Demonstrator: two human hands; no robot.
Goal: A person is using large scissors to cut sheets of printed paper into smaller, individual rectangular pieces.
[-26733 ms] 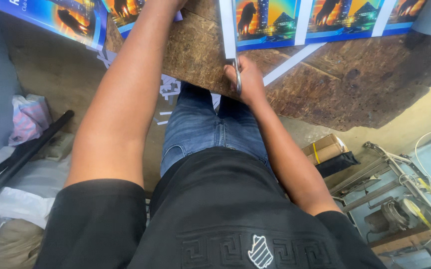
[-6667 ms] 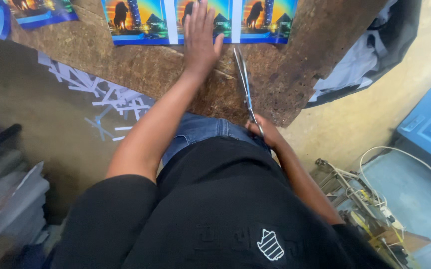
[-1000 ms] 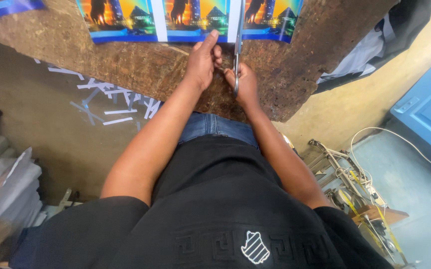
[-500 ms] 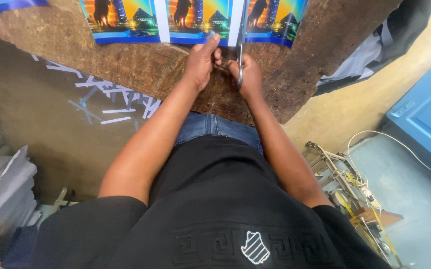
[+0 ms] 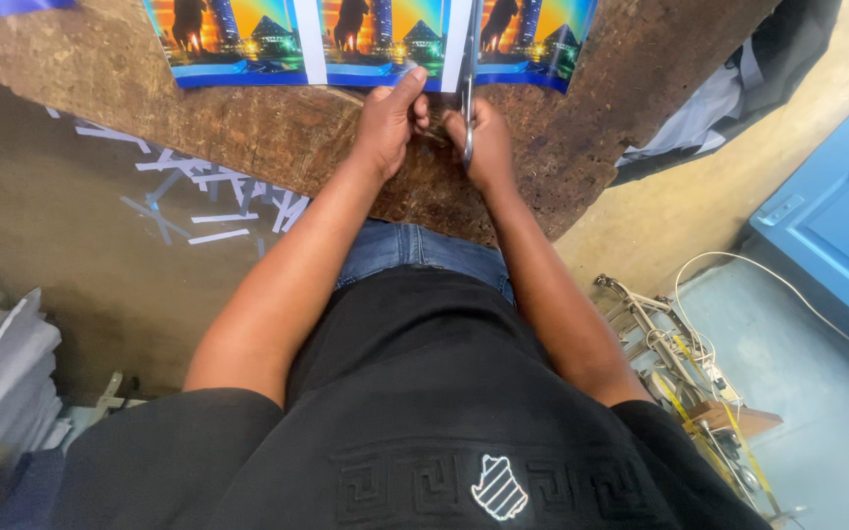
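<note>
You are mid-cut: your right hand (image 5: 483,142) is clenched around the handles of the scissors (image 5: 468,83), whose blades point away from you into the white strip between two pictures on the printed sheet (image 5: 366,44). The sheet lies flat on the rough wooden table (image 5: 591,147). Your left hand (image 5: 390,123) holds nothing; its fingers pin the sheet's near edge just beside the blades. Next, I judge, keep the blades inside that white strip and the sheet pressed down.
</note>
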